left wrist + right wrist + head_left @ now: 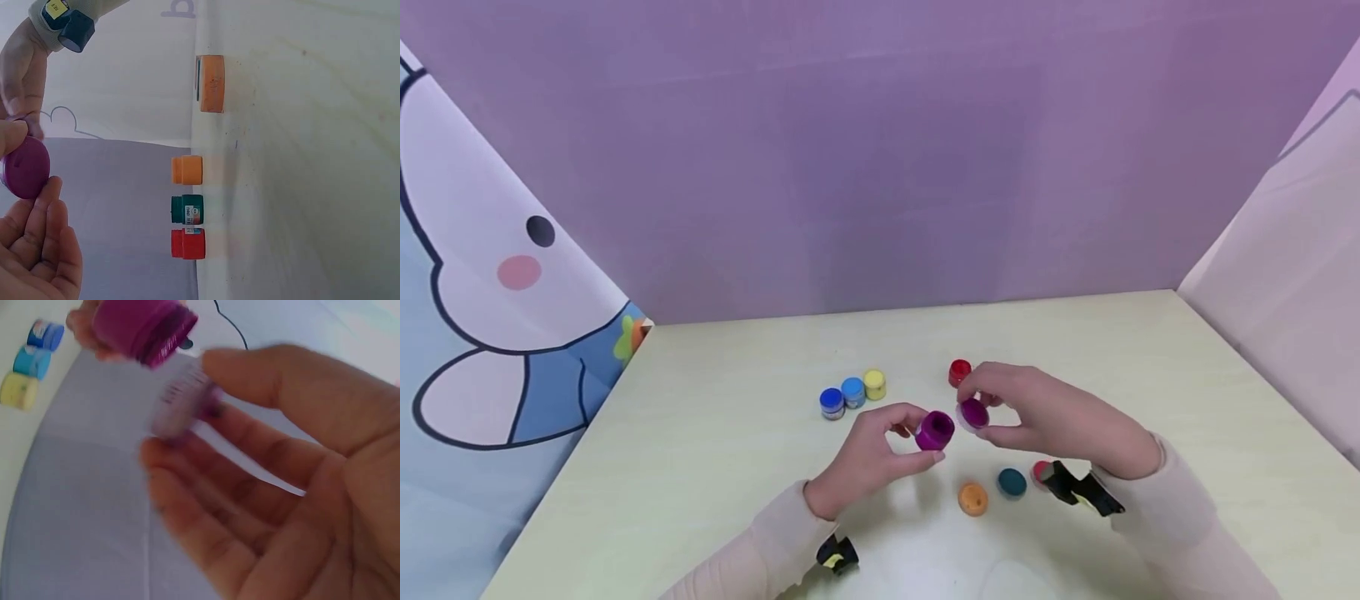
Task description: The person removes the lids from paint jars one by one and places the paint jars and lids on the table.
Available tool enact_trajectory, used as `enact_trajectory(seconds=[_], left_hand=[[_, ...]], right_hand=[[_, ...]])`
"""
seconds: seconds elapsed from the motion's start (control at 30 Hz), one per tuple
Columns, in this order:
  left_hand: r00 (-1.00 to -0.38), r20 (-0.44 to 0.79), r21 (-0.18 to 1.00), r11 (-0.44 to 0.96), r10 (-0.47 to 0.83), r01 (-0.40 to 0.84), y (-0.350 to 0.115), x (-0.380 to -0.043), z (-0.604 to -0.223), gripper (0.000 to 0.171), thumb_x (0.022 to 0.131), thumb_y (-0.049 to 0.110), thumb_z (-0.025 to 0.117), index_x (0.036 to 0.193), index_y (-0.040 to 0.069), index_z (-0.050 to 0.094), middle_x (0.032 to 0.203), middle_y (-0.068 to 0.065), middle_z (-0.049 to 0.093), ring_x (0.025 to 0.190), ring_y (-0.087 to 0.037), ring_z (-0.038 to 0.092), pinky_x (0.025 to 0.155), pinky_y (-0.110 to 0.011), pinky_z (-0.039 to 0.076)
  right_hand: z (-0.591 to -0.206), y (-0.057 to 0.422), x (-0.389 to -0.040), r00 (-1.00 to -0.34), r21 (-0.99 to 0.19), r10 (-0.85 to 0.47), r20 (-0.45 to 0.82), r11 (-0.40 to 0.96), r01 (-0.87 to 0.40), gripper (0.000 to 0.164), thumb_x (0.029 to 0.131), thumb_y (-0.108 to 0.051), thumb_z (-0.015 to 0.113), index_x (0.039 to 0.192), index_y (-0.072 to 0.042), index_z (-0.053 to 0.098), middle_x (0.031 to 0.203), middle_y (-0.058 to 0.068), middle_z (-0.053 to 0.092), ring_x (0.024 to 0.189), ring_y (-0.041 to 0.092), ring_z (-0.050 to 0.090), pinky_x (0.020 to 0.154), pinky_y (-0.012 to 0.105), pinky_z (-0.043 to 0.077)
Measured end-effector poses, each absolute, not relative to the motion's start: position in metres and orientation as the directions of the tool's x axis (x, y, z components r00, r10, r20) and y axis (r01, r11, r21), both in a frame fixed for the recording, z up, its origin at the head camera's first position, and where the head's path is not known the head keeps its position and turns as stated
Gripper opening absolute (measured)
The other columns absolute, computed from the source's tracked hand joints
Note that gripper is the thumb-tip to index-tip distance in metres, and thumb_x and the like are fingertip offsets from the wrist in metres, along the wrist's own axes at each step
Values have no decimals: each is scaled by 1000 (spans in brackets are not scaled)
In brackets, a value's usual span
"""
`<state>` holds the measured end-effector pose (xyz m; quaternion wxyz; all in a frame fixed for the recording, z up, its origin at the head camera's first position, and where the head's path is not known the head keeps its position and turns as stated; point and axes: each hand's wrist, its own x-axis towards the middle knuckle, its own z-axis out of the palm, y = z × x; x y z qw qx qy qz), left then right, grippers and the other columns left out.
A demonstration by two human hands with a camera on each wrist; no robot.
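Note:
My left hand [871, 454] grips a small purple paint jar [934, 432] between thumb and fingers; its mouth is uncovered and tilts toward the right. Just beside it, my right hand [1048, 414] pinches the purple lid [974, 413] by its rim. A small space separates lid and jar. In the right wrist view the lid [181, 406] is blurred, below the jar's threaded neck [172, 337]. From the left wrist camera, the round base of the jar [28, 167] shows under my left thumb.
Blue [832, 403], light blue [853, 392] and yellow jars [875, 384] stand capped at back left. Uncapped red [189, 244], green [187, 209] and orange jars [187, 170] stand in a row. Orange [973, 499], teal [1012, 483] and red lids [1042, 472] lie nearer.

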<state>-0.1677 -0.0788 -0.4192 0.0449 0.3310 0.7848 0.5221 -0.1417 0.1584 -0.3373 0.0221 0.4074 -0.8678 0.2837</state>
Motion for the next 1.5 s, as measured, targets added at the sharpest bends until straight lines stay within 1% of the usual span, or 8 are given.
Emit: enact_trajectory(seconds=[0.1,0.27,0.5,0.73,0.87,1.1,1.3,1.5], left_hand=[[-787,272,850,244,554,466,-79,-168,-420,30,76,18,79,104,14,67,94,11,68,86,-10,57,80,-42,50],[-787,275,850,242,552,467,-79,-170,-422,30,77,20,78,104,14,67,95,8,69,86,-11,57,80,-44,50],[-783,264,853,243,564,462,-75,-173,-424,31,78,20,78,105,14,67,97,7,69,87,-11,56,81,-43,50],[-796,240,856,266,556,444,-74,-171,-422,30,77,21,78,105,13,68,96,6,69,86,-12,56,82,-40,50],[-802,221,858,280,555,430,-74,-171,-423,32,76,18,79,106,13,67,96,6,69,87,-11,56,82,-37,50],[-804,211,866,275,556,418,-71,-171,-423,34,76,15,79,107,12,67,98,5,69,87,-11,56,82,-33,50],[-796,215,856,283,566,432,-72,-170,-424,30,78,21,78,105,13,67,96,7,69,87,-10,56,83,-38,50],[-788,235,847,278,569,454,-73,-170,-425,31,78,22,78,106,14,67,97,7,69,87,-10,56,82,-43,51]], right_hand=[[-337,164,-141,-694,-478,-692,197,551,-684,20,83,-7,69,99,-14,59,91,-12,55,85,5,55,79,29,53],[-341,168,-142,-724,-508,-684,87,595,-623,19,84,-10,68,95,-19,57,85,-13,53,81,6,53,77,26,50],[-360,173,-148,-724,-505,-690,2,624,-596,19,80,-5,69,90,-15,57,81,-11,52,78,7,51,74,27,50],[-382,185,-152,-807,-493,-578,-119,740,-457,22,78,-6,73,93,-13,58,82,-10,53,78,9,53,71,29,51],[-396,198,-153,-845,-479,-516,-140,782,-398,25,76,-6,75,93,-12,58,81,-8,53,76,13,52,67,26,49],[-411,219,-152,-870,-451,-450,-199,830,-327,25,75,-6,77,86,-14,56,76,-5,50,72,14,48,62,23,43],[-422,228,-152,-877,-415,-431,-212,852,-318,28,73,-1,76,84,-16,56,77,-5,48,74,13,46,64,24,43],[-428,231,-152,-885,-400,-407,-226,867,-297,30,71,0,77,83,-17,55,77,-5,47,74,13,46,64,24,42]])
